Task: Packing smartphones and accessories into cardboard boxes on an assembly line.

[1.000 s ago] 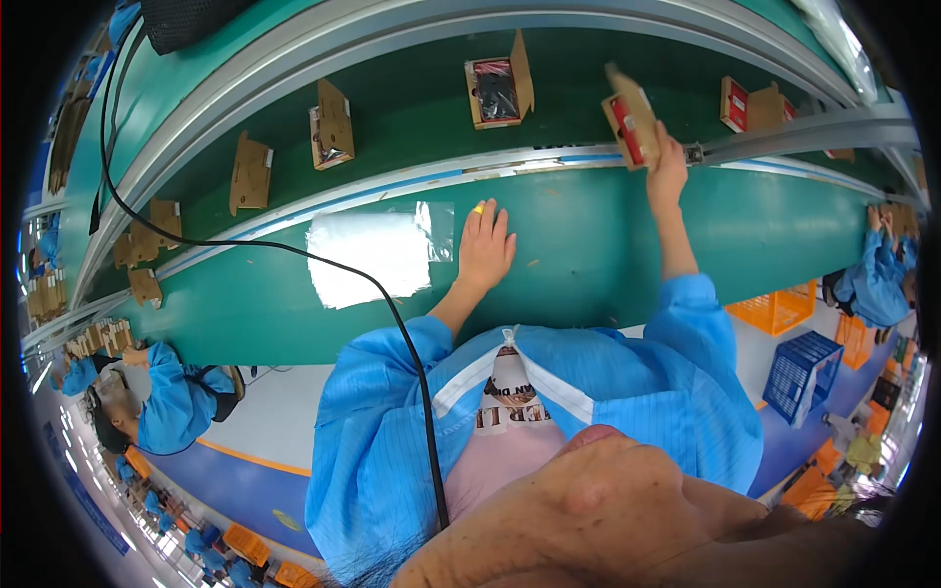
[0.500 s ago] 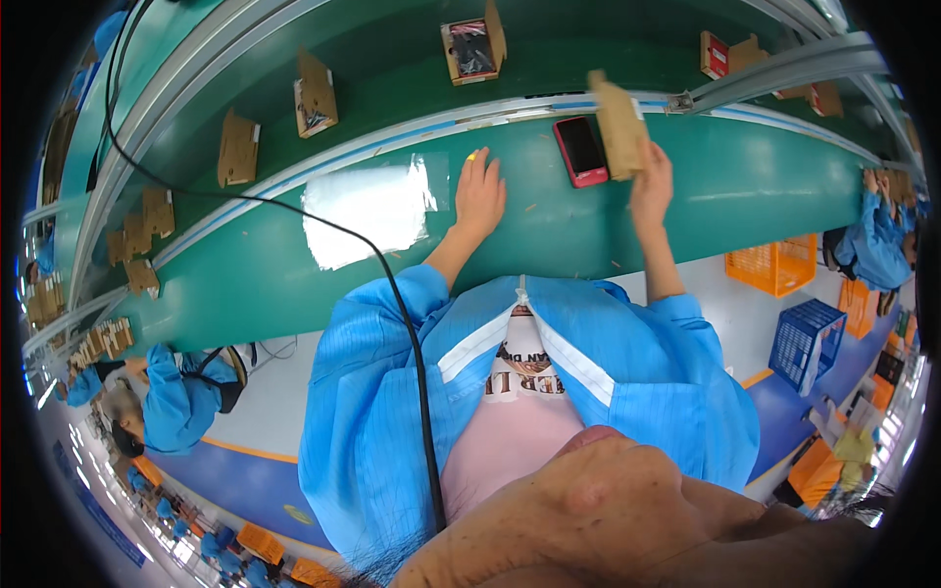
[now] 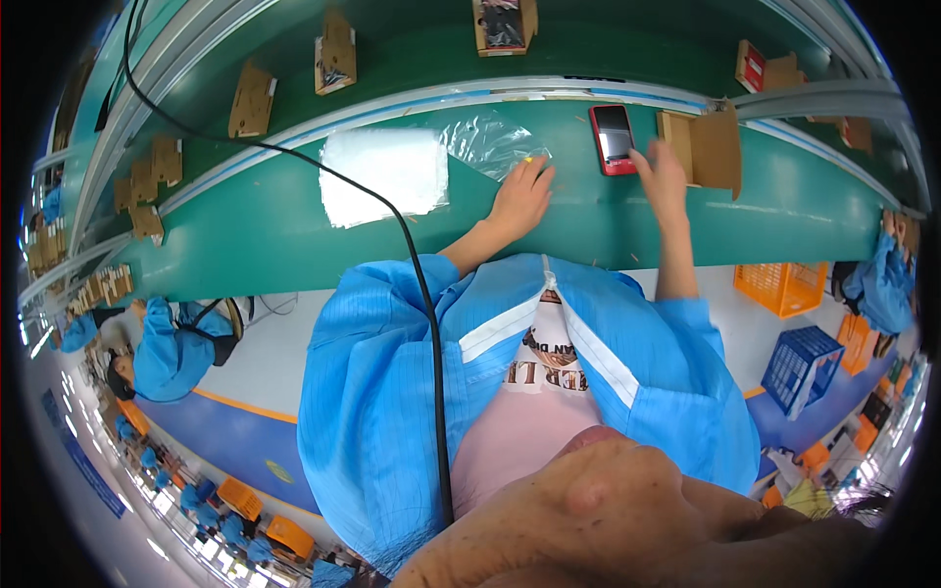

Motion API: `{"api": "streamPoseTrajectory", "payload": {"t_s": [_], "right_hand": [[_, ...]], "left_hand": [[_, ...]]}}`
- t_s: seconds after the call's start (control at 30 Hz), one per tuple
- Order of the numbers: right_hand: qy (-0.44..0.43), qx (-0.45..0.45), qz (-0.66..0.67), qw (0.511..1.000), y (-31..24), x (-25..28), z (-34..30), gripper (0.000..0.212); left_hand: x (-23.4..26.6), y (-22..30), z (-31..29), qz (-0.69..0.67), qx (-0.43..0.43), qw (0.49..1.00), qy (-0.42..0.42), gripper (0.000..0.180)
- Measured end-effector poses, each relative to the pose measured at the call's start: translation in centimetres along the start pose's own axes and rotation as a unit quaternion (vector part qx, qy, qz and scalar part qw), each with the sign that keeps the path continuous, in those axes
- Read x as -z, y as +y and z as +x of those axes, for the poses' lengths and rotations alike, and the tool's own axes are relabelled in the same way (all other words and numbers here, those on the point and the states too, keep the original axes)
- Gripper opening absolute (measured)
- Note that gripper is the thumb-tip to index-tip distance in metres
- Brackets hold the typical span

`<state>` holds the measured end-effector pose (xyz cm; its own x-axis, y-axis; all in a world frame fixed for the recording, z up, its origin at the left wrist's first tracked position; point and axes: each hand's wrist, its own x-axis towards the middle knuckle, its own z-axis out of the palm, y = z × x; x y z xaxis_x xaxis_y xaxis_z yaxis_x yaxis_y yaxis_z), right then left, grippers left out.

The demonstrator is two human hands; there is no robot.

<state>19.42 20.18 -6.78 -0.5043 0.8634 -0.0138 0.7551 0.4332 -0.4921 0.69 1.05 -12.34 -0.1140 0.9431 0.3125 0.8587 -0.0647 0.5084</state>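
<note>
1. The red handheld device (image 3: 614, 140) lies flat on the green worktop (image 3: 569, 220), dark screen up. From my right hand (image 3: 663, 181) it is just to the left and a little farther from me; from my left hand (image 3: 524, 199) it is to the right and farther from me. My right hand is the nearer one.
2. The device's long axis runs mostly away from me, its far end leaning slightly left. The broader red band is at the end nearest me.
3. My right hand is partly open, thumb apart from the fingers, with nothing between them. The thumb is right by the device's near right corner; I cannot tell whether they touch.
4. My left hand has its fingertips at the right edge of a clear bag (image 3: 490, 137); I cannot tell whether they pinch it or only rest there.
5. Just right of my right hand is an open cardboard box (image 3: 720, 152), its flap spread to the right.
6. Left of the clear bag, and meeting it, is a white pile (image 3: 384, 176).
7. Beyond the device runs a pale rail (image 3: 608, 90), with a filled box (image 3: 502, 27) past it.
</note>
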Motion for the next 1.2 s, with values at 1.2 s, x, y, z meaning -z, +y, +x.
{"api": "streamPoseTrajectory", "payload": {"t_s": [1.2], "right_hand": [[-0.087, 0.163, 0.036, 0.982, -10.7, -5.4, -5.4, 0.029]], "left_hand": [[5.5, -3.3, 3.4, -0.002, 0.122, 0.992, 0.033, 0.009]]}}
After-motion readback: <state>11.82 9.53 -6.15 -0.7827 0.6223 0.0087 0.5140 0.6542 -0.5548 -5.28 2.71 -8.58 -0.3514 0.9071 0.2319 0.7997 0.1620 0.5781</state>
